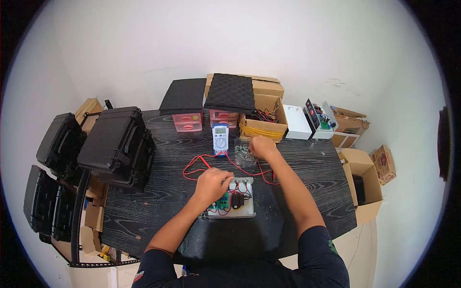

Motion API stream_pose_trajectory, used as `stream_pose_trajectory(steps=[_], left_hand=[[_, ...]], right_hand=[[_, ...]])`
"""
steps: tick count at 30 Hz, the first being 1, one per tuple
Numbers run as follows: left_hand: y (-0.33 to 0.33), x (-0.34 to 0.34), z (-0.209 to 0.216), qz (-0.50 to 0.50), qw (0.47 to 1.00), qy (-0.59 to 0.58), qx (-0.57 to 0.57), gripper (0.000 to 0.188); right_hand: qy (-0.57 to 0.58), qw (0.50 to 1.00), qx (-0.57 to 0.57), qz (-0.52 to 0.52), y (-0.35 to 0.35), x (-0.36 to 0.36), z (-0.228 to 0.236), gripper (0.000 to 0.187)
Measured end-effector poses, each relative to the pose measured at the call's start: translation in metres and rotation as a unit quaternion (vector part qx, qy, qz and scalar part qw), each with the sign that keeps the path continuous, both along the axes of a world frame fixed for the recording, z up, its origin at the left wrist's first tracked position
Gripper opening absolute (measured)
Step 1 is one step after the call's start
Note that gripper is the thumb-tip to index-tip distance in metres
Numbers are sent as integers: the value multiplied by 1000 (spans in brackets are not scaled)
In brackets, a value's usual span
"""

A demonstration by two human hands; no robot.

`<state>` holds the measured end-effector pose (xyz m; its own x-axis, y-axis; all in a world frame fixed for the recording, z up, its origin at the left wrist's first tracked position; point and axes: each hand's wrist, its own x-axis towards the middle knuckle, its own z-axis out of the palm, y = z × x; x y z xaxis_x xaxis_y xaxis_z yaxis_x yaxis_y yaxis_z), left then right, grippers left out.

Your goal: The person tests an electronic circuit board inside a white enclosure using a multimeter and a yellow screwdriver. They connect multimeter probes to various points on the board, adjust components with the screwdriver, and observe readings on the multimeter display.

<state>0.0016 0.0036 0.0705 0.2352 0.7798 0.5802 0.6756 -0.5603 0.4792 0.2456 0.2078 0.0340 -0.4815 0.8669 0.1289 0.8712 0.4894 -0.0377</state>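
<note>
An open metal case (247, 211) lies in front of me, with a green circuit board (222, 202), a black block-shaped part (237, 200) and red wires inside. My left hand (211, 186) is over its far left part, fingers closed in a pinch; what they hold, if anything, is too small to make out. Farther off, my right hand (262, 147) reaches to a clear box of small parts (243, 157), its fingers bent together at the box's right side and their tips hidden. Behind the case stands a blue and white multimeter (220, 139) with red leads (192, 161) trailing across the table.
Red drawer boxes (187, 123) under black foam sheets (230, 92) stand at the back. Beside them are a cardboard box of cables (264, 117), a white case (297, 122) and an open device (322, 120). Black hard cases (113, 144) stack at the left; cartons (362, 180) flank the right edge.
</note>
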Motion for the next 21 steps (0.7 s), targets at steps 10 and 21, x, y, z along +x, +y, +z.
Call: stream_pose_trajectory(steps=[10, 21], left_hand=[[-1, -1, -9, -10, 996, 26, -89, 15], [-1, -3, -11, -17, 994, 34, -105, 16]], right_hand=[[-109, 992, 57, -1, 10, -15, -18, 18], [-136, 988, 73, 7, 3, -22, -10, 18]])
